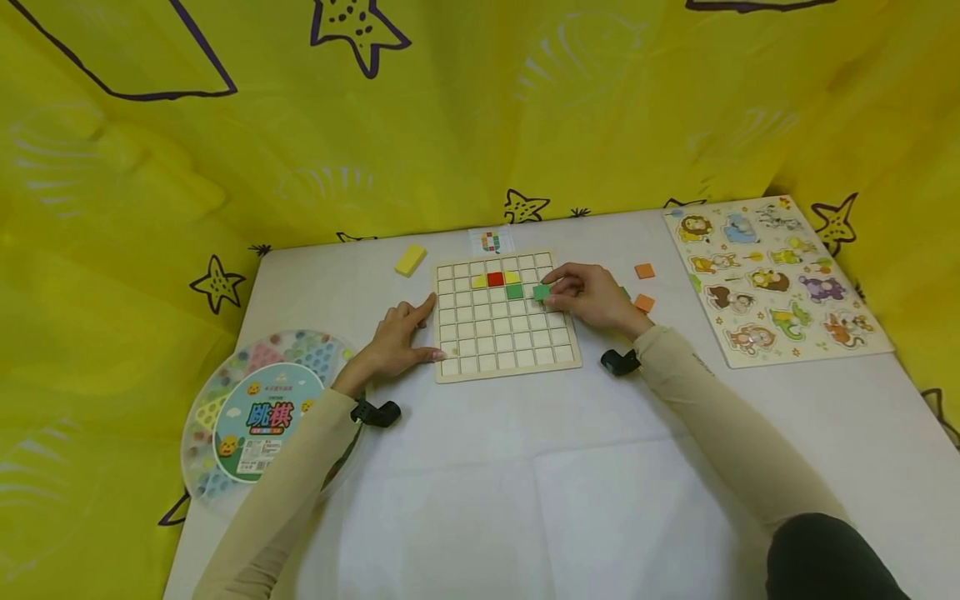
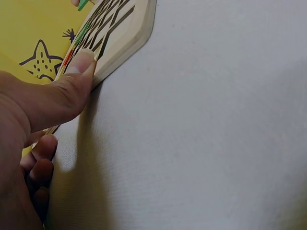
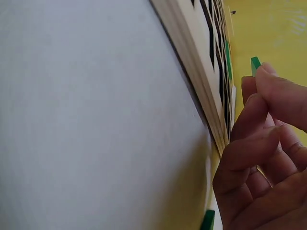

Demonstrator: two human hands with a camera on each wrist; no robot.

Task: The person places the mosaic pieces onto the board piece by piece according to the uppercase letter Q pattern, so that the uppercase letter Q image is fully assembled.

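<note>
A wooden grid board [image 1: 506,337] lies flat on the white tabletop. One red tile [image 1: 496,279], a green tile [image 1: 514,291] and two yellow pieces [image 1: 478,282] sit in its upper cells. My left hand [image 1: 395,340] rests at the board's left edge, thumb and index finger spread apart. In the left wrist view the thumb [image 2: 72,88] presses on the board's rim. Thumb and fingertips of my right hand [image 1: 588,296] pinch another green tile [image 1: 541,292] above the board's right side; the right wrist view shows that tile [image 3: 255,64] at the fingertips.
Orange tiles [image 1: 644,271] lie right of the board, with a green piece partly hidden by my right hand. A yellow block [image 1: 410,260] and a pattern card [image 1: 491,242] lie behind. An animal puzzle [image 1: 772,283] stands right; a round game box [image 1: 270,417] lies under my left forearm.
</note>
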